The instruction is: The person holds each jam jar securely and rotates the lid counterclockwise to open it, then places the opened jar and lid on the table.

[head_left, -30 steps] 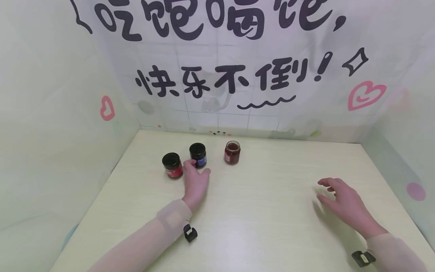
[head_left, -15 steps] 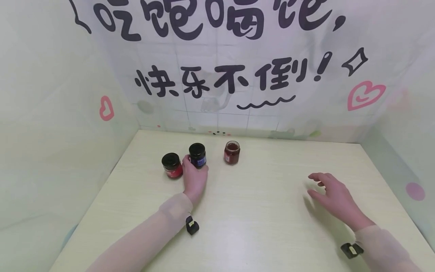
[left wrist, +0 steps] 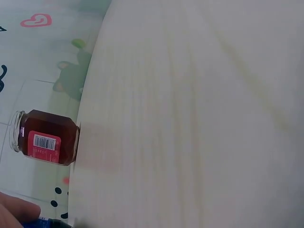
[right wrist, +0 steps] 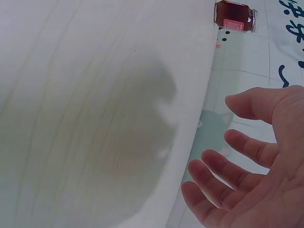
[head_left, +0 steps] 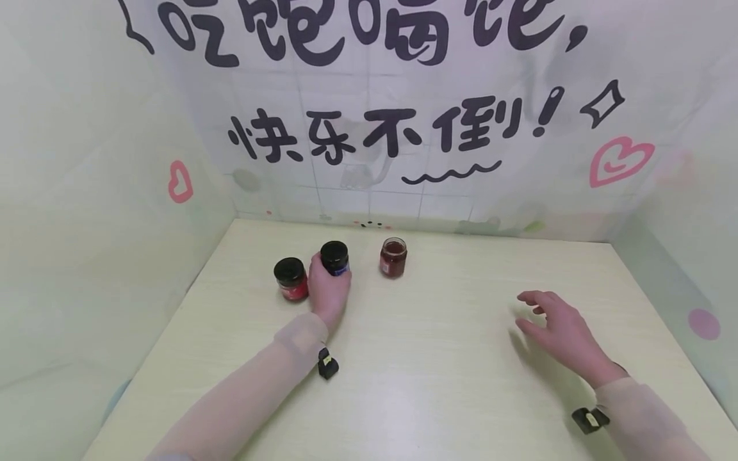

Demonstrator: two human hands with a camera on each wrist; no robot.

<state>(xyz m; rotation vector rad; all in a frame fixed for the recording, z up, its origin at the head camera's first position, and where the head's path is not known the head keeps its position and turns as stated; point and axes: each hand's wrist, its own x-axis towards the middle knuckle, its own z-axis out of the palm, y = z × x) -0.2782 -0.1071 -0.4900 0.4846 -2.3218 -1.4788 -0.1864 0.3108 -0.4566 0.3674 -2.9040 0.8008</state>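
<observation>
My left hand (head_left: 330, 289) grips a jar with a black lid and blue label (head_left: 335, 255), fingers on its left side and thumb on its right. The jar stands upright on the table; my hand hides its lower part. Just left of that hand is a black-lidded jar with a red label (head_left: 291, 280). To the right stands a lidless glass jar of dark red contents (head_left: 394, 258), its pink barcode label visible in the left wrist view. My right hand (head_left: 562, 330) hovers over the table's right side, fingers loosely bent, holding nothing.
The pale wooden table (head_left: 438, 358) ends at a back wall sheet (head_left: 357, 205) printed with large black characters. Light sheets with printed hearts and spots enclose the left and right sides. Each wrist wears a small black device.
My left hand has moved slightly forward, and its fingers and thumb have closed round the blue-labelled jar. The right hand has drifted left and a little forward. The jars stand where they were.
</observation>
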